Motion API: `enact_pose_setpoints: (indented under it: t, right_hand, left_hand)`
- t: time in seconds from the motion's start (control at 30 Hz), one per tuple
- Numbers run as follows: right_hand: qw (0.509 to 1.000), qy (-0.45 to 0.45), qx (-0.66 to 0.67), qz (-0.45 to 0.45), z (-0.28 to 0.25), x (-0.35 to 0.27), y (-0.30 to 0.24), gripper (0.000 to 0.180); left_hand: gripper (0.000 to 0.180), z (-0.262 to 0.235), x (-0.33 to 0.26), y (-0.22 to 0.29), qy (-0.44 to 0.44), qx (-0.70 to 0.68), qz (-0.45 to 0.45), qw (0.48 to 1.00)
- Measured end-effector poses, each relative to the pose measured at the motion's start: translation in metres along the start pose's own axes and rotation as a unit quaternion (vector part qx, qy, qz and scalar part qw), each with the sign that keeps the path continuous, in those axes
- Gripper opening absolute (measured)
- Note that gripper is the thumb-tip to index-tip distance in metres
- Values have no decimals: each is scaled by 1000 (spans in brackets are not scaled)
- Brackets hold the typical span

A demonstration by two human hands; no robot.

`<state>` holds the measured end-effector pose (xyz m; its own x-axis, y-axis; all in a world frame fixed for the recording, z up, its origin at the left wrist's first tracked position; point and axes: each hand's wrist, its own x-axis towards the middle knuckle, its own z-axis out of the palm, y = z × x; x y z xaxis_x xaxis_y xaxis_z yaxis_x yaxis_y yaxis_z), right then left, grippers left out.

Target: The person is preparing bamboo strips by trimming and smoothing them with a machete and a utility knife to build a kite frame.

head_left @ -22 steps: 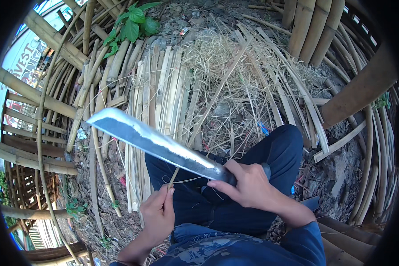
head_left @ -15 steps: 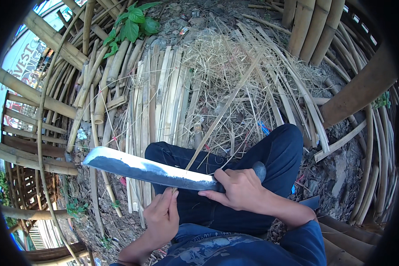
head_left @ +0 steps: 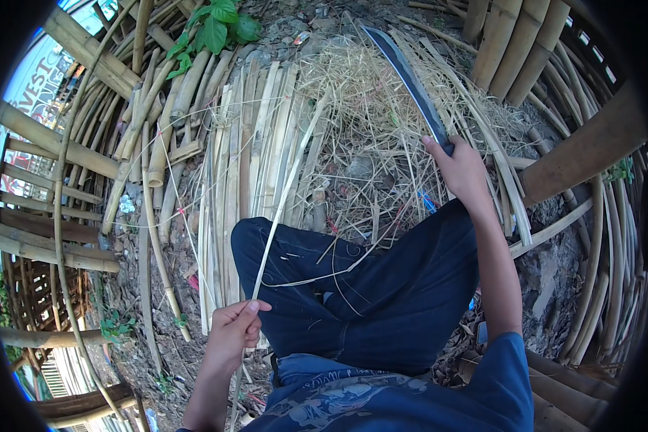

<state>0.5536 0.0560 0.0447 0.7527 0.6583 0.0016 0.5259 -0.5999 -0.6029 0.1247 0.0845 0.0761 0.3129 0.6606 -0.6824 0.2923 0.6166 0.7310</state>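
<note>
A long, thin bamboo strip (head_left: 279, 221) slants up and away from my left hand (head_left: 232, 333), whose fingers are closed round it near my left knee. Its lower end passes down below the hand beside my forearm. Out to the right, my right hand (head_left: 457, 171) grips a machete (head_left: 410, 79) by its handle, which the fingers mostly cover. The broad, slightly curved blade points away, above a heap of pale shavings (head_left: 360, 93), apart from the strip. Thin bamboo slivers (head_left: 317, 279) lie across my dark trousers (head_left: 381, 288).
Flat bamboo slats (head_left: 255, 137) lie side by side beyond my left knee. Bamboo poles (head_left: 176, 108) and a lattice stand at the left. Thick bamboo posts (head_left: 511, 50) rise at the far right, with a slanting pole (head_left: 590, 140) nearer. A green leafy plant (head_left: 212, 32) grows at the back.
The machete has swung from across my lap, against the strip, to far right with its tip pointing away. My left hand has shifted slightly left and down, still holding the strip.
</note>
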Motion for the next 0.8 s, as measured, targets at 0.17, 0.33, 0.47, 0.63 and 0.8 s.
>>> enact_pose_setpoints:
  t: [0.17, 0.33, 0.47, 0.63, 0.8]
  right_hand:
    - [992, 20, -125, -28, 53, 52, 37, 56]
    - [982, -161, -76, 64, 86, 102, 61, 49]
    - [965, -236, 15, 111, 142, 114, 85, 47]
    - [919, -386, 47, 66, 141, 134, 110, 28]
    - [818, -556, -122, 84, 106, 123, 151, 21]
  left_hand:
    - [27, -10, 28, -18, -19, -109, -28, 993]
    - [28, -2, 47, -18, -22, -117, -23, 993]
    - [30, 33, 79, 5, -52, -145, -4, 988]
    - [32, 75, 97, 38, -133, -156, 12, 979]
    - [32, 74, 104, 38, -152, -139, -6, 979]
